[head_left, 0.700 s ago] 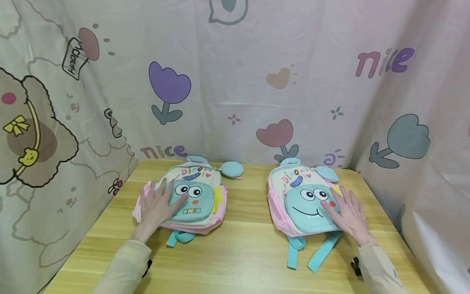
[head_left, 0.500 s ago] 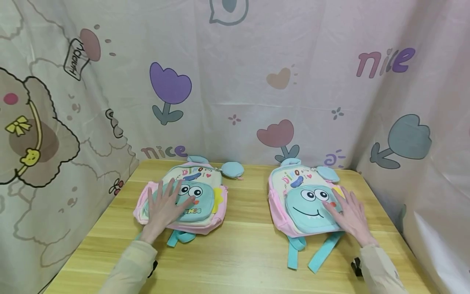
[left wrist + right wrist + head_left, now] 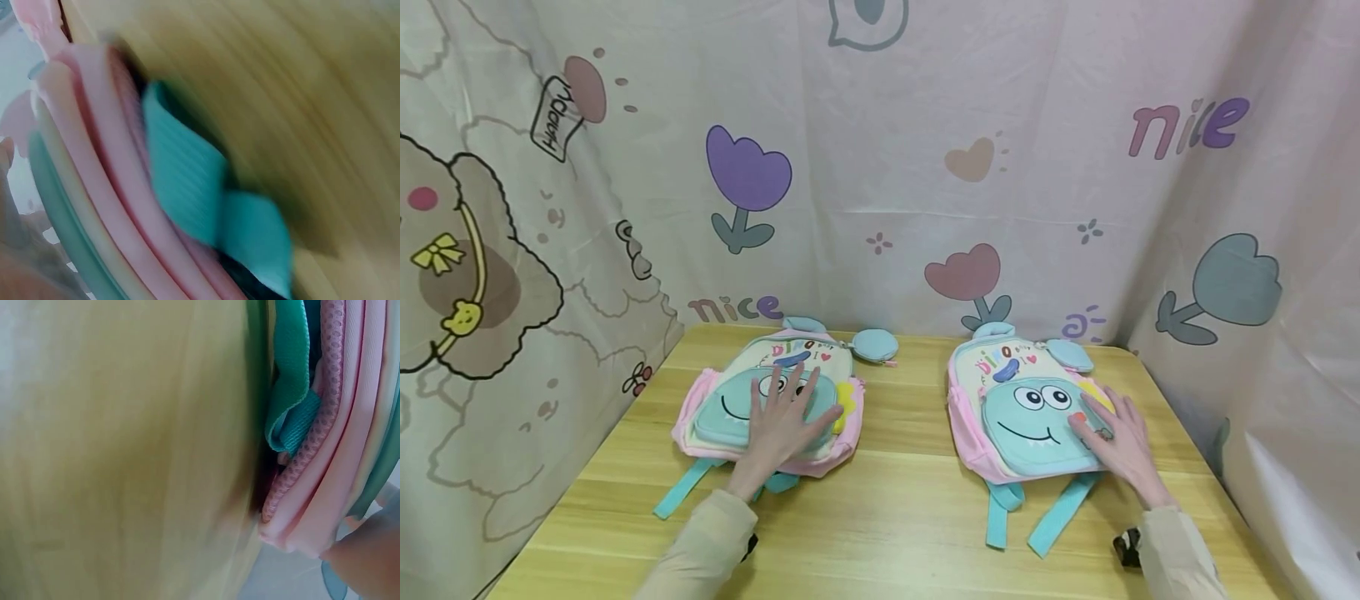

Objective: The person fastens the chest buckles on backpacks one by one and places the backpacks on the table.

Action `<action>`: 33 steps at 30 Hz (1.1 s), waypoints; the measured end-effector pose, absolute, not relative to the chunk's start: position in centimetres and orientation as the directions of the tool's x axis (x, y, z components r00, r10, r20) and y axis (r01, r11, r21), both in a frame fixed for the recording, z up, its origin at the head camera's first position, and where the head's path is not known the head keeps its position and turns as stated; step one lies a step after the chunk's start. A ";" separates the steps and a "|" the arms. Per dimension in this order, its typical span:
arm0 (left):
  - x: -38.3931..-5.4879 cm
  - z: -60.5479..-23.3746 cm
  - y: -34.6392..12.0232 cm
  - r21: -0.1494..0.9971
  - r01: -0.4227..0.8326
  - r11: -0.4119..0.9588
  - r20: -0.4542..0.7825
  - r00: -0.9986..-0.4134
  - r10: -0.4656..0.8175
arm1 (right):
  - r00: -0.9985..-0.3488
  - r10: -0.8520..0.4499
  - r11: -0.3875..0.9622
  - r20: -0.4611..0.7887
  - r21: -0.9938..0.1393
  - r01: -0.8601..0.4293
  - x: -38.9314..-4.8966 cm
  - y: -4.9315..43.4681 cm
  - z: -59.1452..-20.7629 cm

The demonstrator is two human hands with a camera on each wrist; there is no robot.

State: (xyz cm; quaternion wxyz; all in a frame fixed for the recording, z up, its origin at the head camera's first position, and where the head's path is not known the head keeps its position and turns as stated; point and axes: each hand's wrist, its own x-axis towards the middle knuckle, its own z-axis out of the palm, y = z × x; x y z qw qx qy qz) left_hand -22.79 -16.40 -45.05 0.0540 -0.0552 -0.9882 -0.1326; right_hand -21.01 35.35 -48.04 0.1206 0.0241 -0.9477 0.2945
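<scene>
Two children's backpacks lie on the wooden table [image 3: 910, 517], pink at the sides with teal dinosaur faces on their front pockets. Over the left backpack's [image 3: 718, 425] pocket my left hand [image 3: 784, 429] is spread, fingers straight, hiding part of the face. My right hand [image 3: 1122, 442] is over the lower right of the right backpack [image 3: 1030, 433], fingers extended. Whether either palm presses the cloth cannot be told. In the left wrist view a teal strap [image 3: 187, 169] curls beside the pink edge. Another teal strap [image 3: 290, 375] shows in the right wrist view.
A round light-blue pouch [image 3: 874, 345] hangs off the left backpack, and a similar pouch [image 3: 1069, 355] off the right one. Loose teal straps [image 3: 1063, 512] stick out toward the front. A printed curtain [image 3: 865, 167] stands behind the table and along both sides.
My left hand has slid right across the left backpack's pocket, uncovering its smile and a strap at lower left. The right hand has shifted slightly right and down. Both backpacks stay in place.
</scene>
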 end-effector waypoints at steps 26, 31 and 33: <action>-22.4 -46.4 -4.0 0.301 0.516 0.802 0.129 -0.855 0.502 | -0.973 0.229 0.479 0.029 -0.874 0.086 -20.7 36.8 -48.3; -22.4 -46.8 -2.1 0.298 0.584 0.755 0.078 -0.803 0.591 | -0.972 0.236 0.463 -0.016 -0.877 0.127 -20.7 37.1 -48.4; -22.5 -47.0 -1.5 0.301 0.614 0.730 0.068 -0.777 0.625 | -0.971 0.236 0.449 -0.038 -0.882 0.143 -20.8 37.2 -48.4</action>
